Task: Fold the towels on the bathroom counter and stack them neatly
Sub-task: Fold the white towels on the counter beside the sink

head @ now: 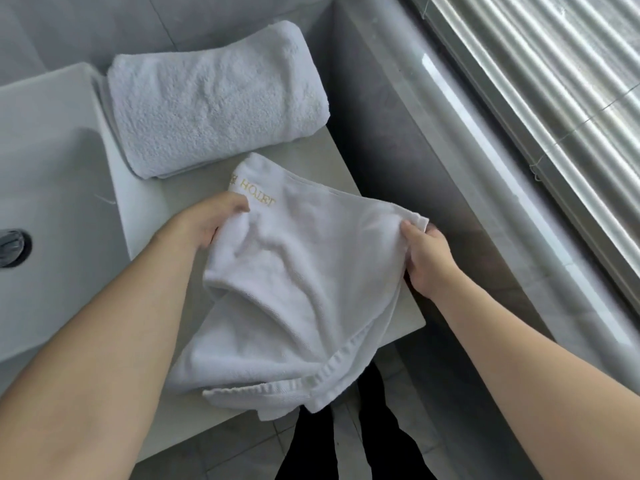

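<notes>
- Two bare forearms enter from the bottom edge, one at each side, reaching forward over the surface (145, 209).
- Dark trouser legs (311, 441) and a tiled floor show below the near edge of the surface.
- One loose white towel (294, 289), rumpled and partly doubled over; its hemmed lower end hangs past the near edge of the surface, and its upper part lies on the surface.
- Gold embroidered lettering (258, 191) on the loose towel's far left corner, seen reversed.
- Left hand (207, 220): fingers curled, gripping the towel's left edge just below the lettering.
- Right hand (427, 258): thumb and fingers pinching the towel's far right corner, near the right edge of the surface.
- One folded white towel (214, 98), thick and oblong, lying flat on the surface beyond the loose towel, close to it but apart.
- White basin (52, 168) to the left, its rim just beside the folded towel; a dark metal drain fitting (12, 245) at the left frame edge.
- Grey ledge (398, 140) running along the right of the surface.
- Slatted blind (554, 81) at far right, beyond the ledge, its slats bright with light.
</notes>
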The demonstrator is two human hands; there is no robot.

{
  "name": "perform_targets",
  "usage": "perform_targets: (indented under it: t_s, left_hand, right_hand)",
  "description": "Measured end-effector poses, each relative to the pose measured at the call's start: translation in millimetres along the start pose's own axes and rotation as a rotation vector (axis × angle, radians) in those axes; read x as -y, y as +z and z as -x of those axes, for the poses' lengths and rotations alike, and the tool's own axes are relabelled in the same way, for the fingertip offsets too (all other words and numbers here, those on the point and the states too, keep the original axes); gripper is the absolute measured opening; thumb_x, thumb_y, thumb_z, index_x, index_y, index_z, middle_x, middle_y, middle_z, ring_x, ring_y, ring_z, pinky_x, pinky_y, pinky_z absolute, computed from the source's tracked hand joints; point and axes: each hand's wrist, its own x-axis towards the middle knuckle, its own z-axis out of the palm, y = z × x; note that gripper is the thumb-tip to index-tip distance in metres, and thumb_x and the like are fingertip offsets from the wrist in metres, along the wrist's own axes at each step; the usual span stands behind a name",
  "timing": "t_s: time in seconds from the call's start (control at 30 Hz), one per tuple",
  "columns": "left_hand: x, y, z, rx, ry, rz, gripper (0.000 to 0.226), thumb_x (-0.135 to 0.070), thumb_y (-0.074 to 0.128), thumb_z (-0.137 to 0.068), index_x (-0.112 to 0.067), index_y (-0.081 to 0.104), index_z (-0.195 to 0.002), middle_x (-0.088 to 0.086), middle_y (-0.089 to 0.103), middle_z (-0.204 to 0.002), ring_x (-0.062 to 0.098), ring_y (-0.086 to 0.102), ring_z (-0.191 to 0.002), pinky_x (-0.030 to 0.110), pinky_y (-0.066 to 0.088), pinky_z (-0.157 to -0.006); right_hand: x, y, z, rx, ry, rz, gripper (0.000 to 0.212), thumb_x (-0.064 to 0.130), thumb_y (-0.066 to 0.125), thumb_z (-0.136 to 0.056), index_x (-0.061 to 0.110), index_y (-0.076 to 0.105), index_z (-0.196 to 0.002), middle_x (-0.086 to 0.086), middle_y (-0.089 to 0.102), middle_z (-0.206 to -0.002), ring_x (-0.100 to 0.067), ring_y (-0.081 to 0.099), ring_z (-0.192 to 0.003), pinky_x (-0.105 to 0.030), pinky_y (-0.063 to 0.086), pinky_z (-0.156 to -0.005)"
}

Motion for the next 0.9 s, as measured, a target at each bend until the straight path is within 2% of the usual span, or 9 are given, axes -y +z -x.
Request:
perform_targets:
  t_s: [0.13, 0.23, 0.37, 0.47, 0.53, 0.63, 0.7, 0.77, 0.9]
  left_hand:
    - [17, -8, 3, -0.019, -0.034, 0.048, 0.027, -0.007, 0.064, -0.089, -0.003, 0.065, -0.116, 0.012, 0.075, -0.089, 0.025, 0.071, -0.068, 0.037, 0.055, -0.07]
    - [19, -12, 6, -0.213, 0.115, 0.095, 0.04, -0.006, 0.078, -0.076, -0.006, 0.063, -0.113, 0.013, 0.072, -0.099, 0.028, 0.07, -0.081, 0.042, 0.057, -0.074]
    - [23, -9, 17, -0.421, 0.265, 0.09, 0.056, -0.028, 0.081, -0.063, -0.018, 0.049, -0.108, 0.008, 0.064, -0.114, 0.026, 0.066, -0.095, 0.045, 0.057, -0.084]
    - [32, 3, 24, -0.48, 0.301, -0.101, 0.078, -0.036, 0.079, -0.071, -0.02, 0.033, -0.132, 0.008, 0.038, -0.137, 0.019, 0.048, -0.116, 0.033, 0.043, -0.096]
    - [39, 12, 33, -0.524, 0.286, -0.196, 0.088, -0.033, 0.075, -0.081, -0.017, 0.02, -0.147, 0.012, 0.027, -0.145, 0.025, 0.039, -0.128, 0.033, 0.034, -0.103]
    - [61, 17, 37, -0.517, 0.103, -0.027, 0.081, -0.04, 0.069, -0.074, -0.009, 0.034, -0.141, 0.014, 0.044, -0.14, 0.031, 0.049, -0.122, 0.037, 0.042, -0.1]
    - [76, 15, 45, -0.361, -0.021, 0.185, 0.065, -0.046, 0.061, -0.06, -0.011, 0.059, -0.114, 0.01, 0.066, -0.112, 0.027, 0.064, -0.093, 0.034, 0.05, -0.075]
    - [88, 12, 55, -0.228, -0.046, 0.263, 0.04, -0.038, 0.058, -0.06, -0.015, 0.063, -0.093, 0.007, 0.065, -0.089, 0.024, 0.061, -0.073, 0.029, 0.043, -0.064]
    - [97, 1, 58, -0.297, 0.152, 0.315, 0.039, -0.037, 0.068, -0.07, -0.014, 0.057, -0.101, 0.007, 0.068, -0.106, 0.026, 0.066, -0.096, 0.04, 0.054, -0.08]
  right_hand:
    - [9, 6, -4, -0.02, 0.028, -0.092, 0.016, 0.02, 0.063, -0.094, 0.011, 0.061, -0.106, -0.008, 0.071, -0.1, -0.024, 0.07, -0.091, -0.036, 0.057, -0.071]
    - [18, 16, -14, -0.046, -0.005, -0.044, 0.016, 0.023, 0.057, -0.098, 0.011, 0.061, -0.108, -0.008, 0.07, -0.104, -0.024, 0.069, -0.092, -0.034, 0.056, -0.07]
    - [28, 35, -40, -0.151, 0.034, 0.149, 0.042, 0.038, 0.048, -0.099, 0.014, 0.049, -0.133, -0.006, 0.061, -0.114, -0.026, 0.062, -0.099, -0.035, 0.052, -0.075]
    - [20, 44, -43, -0.238, 0.134, 0.315, 0.073, 0.054, 0.055, -0.091, 0.008, 0.033, -0.143, -0.012, 0.052, -0.129, -0.034, 0.054, -0.115, -0.037, 0.045, -0.09]
    - [4, 44, -35, -0.266, 0.205, 0.337, 0.086, 0.053, 0.067, -0.083, 0.006, 0.026, -0.142, -0.011, 0.048, -0.122, -0.035, 0.053, -0.114, -0.043, 0.045, -0.093]
    - [-25, 41, -17, -0.248, 0.199, 0.457, 0.067, 0.038, 0.072, -0.083, 0.005, 0.039, -0.131, -0.01, 0.053, -0.111, -0.033, 0.056, -0.104, -0.039, 0.045, -0.08]
    - [-36, 42, -10, -0.226, 0.141, 0.537, 0.038, 0.029, 0.064, -0.088, 0.005, 0.05, -0.115, -0.011, 0.06, -0.107, -0.03, 0.058, -0.091, -0.036, 0.046, -0.076]
    - [-34, 46, -7, -0.205, 0.096, 0.556, 0.024, 0.024, 0.058, -0.09, 0.007, 0.053, -0.107, -0.012, 0.063, -0.106, -0.029, 0.059, -0.085, -0.037, 0.05, -0.077]
    - [-4, 55, -15, -0.069, 0.028, 0.37, 0.022, 0.025, 0.056, -0.091, 0.012, 0.057, -0.108, -0.011, 0.066, -0.103, -0.029, 0.065, -0.087, -0.044, 0.057, -0.078]
